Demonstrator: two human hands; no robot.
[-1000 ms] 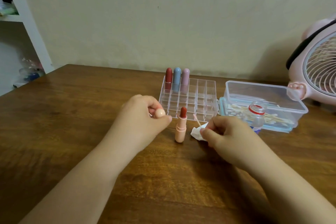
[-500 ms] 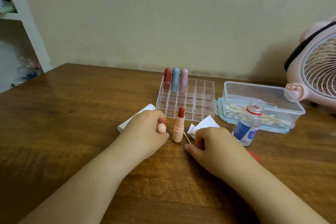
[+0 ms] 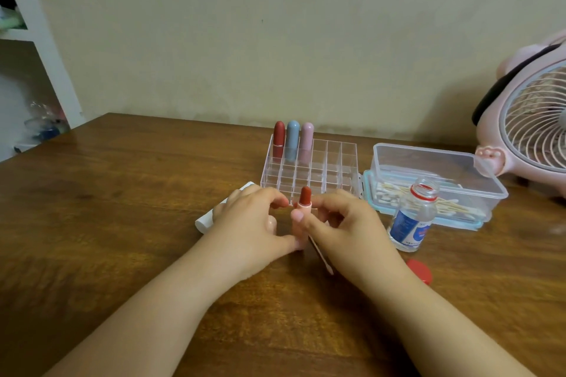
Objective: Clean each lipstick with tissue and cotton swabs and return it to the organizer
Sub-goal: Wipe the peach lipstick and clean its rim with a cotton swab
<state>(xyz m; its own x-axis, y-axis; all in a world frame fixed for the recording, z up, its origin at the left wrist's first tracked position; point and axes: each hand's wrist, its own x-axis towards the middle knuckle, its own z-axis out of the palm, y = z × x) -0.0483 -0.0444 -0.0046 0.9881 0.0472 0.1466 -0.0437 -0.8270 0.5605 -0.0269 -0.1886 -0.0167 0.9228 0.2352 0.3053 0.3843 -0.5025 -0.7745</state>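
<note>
An uncapped peach lipstick (image 3: 305, 197) with a dark red bullet stands on the table in front of the clear organizer (image 3: 343, 162). My right hand (image 3: 343, 229) pinches its tube near the collar, and a cotton swab (image 3: 321, 254) sticks out under that palm. My left hand (image 3: 245, 226) is curled beside it with the peach cap (image 3: 271, 223) tucked in its fingers, its thumb touching the tube's base. Red (image 3: 278, 139), blue (image 3: 292, 139) and pink (image 3: 307, 139) capped lipsticks stand in the organizer's back row. The tissue piece is hidden.
A white tissue pack (image 3: 206, 220) lies under my left hand. To the right stand an open small bottle (image 3: 412, 220), its red cap (image 3: 420, 271), a clear box of cotton swabs (image 3: 428, 168) and a pink fan (image 3: 533, 125). A white shelf (image 3: 39, 40) is at the far left.
My right hand moved left from the tissue and took hold of the standing lipstick, with the swab still in it. My left hand, with the cap, closed in on the tube's base.
</note>
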